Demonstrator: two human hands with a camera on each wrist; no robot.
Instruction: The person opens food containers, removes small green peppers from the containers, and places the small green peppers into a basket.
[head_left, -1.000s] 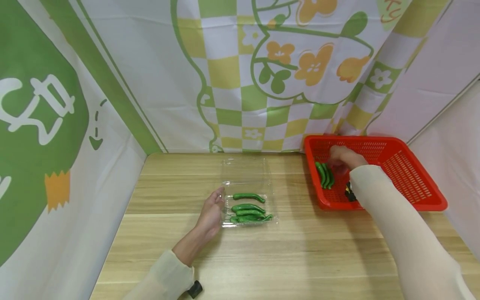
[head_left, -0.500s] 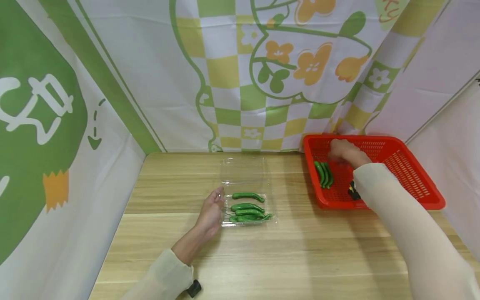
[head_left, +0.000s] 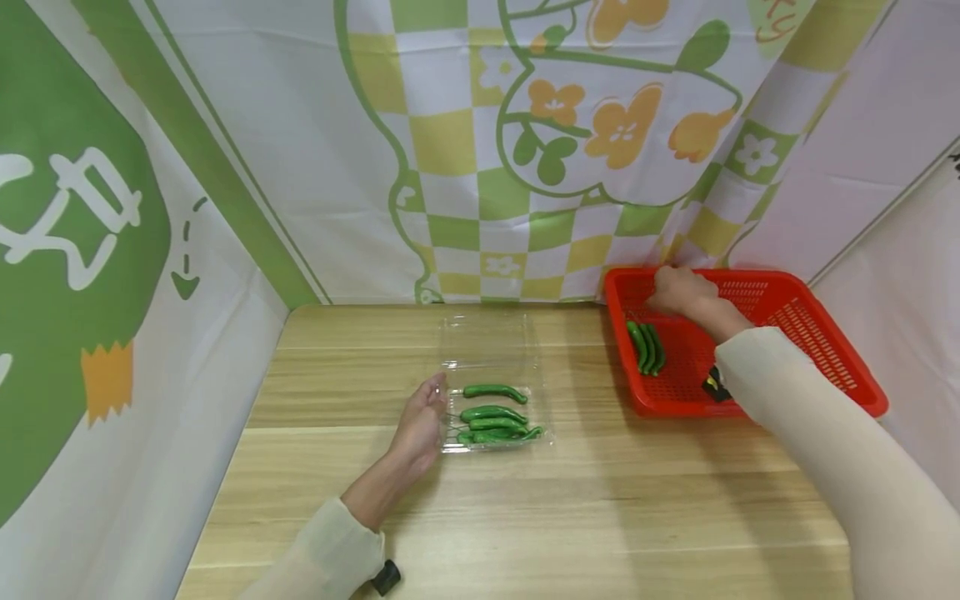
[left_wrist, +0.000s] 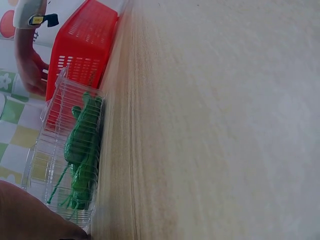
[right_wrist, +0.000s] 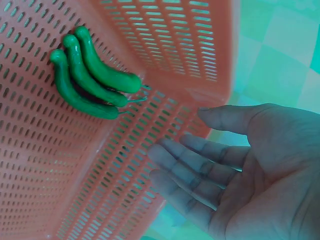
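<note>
My left hand (head_left: pixel 418 423) holds the left side of a clear plastic clamshell box (head_left: pixel 491 342), which stands with its lid folded back. Several green chili peppers (head_left: pixel 491 412) lie inside the box; one is set apart from the others. Over the back left of a red plastic basket (head_left: pixel 765 408), my right hand (head_left: pixel 682 296) hovers with its fingers loosely bent and nothing in them, as the right wrist view (right_wrist: pixel 225 170) shows. Three green chili peppers (right_wrist: pixel 95 75) rest side by side on the basket floor, apart from that hand.
The wooden table (head_left: pixel 540 517) carries the box in the middle and the basket on the right. A patterned curtain (head_left: pixel 480 167) hangs along the back edge. A black wrist strap piece (head_left: pixel 716 385) shows below the right sleeve.
My right hand has risen slightly toward the basket's back rim, away from the three peppers. The left hand, the box and the peppers have stayed in place.
</note>
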